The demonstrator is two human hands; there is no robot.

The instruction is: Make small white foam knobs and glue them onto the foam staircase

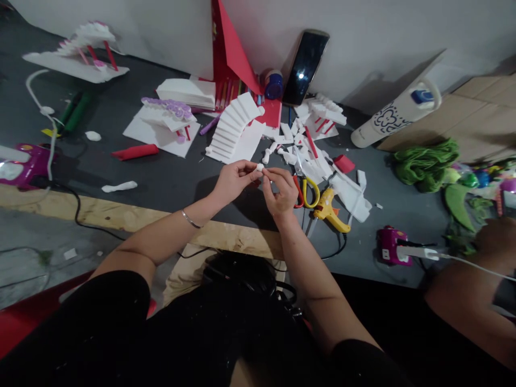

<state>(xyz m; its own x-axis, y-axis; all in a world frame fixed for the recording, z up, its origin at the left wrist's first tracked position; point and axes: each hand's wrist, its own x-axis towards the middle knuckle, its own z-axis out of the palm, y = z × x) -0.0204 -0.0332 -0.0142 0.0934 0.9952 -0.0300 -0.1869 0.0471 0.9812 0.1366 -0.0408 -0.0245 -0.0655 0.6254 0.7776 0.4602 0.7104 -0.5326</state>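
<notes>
A small white clay-like lump [260,167] is pinched between both hands above the table's front part. My left hand [236,181] holds it from the left with thumb and forefinger. From the right, the fingertips of my right hand [280,189] press on the same lump. Just beyond the hands stands a white stepped, fan-shaped model [233,131] with a white sheet beside it. Red-and-yellow scissors [309,191] and a yellow hot glue gun [331,210] lie right of my right hand, close to a pile of white scraps [318,161].
Behind are a purple-topped model [169,112], a leaning phone [306,67] and a white bottle [393,118]. A red roll [136,152] and a white clay-like strip [120,186] lie left. Purple power blocks [393,245] sit at both sides. Another person's arm [471,290] reaches in at right.
</notes>
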